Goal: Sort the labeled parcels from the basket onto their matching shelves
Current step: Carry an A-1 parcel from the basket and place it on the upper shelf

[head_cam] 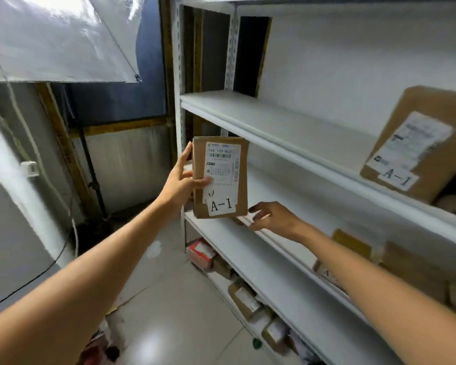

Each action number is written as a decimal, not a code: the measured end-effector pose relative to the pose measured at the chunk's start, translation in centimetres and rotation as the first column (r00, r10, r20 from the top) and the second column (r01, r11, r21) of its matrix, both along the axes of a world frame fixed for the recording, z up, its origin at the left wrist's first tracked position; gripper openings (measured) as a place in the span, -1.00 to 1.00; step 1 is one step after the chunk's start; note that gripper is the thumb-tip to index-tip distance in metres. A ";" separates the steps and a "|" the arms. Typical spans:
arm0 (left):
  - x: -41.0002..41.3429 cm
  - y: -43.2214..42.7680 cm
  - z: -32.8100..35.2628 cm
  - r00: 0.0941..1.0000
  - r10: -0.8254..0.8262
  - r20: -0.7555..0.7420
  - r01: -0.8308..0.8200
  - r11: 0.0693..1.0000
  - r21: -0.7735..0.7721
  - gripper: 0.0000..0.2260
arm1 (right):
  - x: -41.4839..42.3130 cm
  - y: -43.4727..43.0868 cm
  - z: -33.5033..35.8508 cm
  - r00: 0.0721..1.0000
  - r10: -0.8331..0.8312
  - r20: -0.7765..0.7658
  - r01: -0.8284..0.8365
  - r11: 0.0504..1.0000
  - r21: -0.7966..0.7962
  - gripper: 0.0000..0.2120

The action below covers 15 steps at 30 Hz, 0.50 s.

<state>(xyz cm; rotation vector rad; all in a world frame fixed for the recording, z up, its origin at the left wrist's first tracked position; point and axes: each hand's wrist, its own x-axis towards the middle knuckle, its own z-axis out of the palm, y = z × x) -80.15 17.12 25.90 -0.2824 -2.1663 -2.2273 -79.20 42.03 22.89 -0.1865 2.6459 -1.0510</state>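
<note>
— Why is the flat brown cardboard parcel point(219, 177) held upright, label outward?

— Probably to read its white "A-1" tag point(221, 205). The left hand point(181, 184) grips its left edge, thumb across the front, in front of the white metal shelving unit point(274, 127).

— The right hand point(271, 216)?

— Empty, fingers loosely spread just below the parcel. Another brown "A-1" parcel point(419, 143) already leans on the upper shelf, likely the destination.

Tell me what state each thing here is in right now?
Held parcel: upright, marked A-1, gripped by left hand.
Right hand: open, empty, just beside the parcel.
Shelved parcel: leaning, marked A-1.
Bottom parcels: lying in a row.
</note>
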 end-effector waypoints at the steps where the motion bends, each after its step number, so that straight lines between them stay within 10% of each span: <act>1: -0.7 1.2 0.2 0.999 -0.049 -0.004 0.049 0.999 0.007 -0.18 | 0.7 1.0 -0.2 1.000 -0.021 0.013 0.020 0.999 0.037 -0.52; 15: -7.2 12.3 4.8 0.946 -0.312 -0.085 0.314 0.949 0.016 -0.22 | -0.1 11.3 2.2 0.967 -0.253 0.003 0.251 0.960 0.129 -0.52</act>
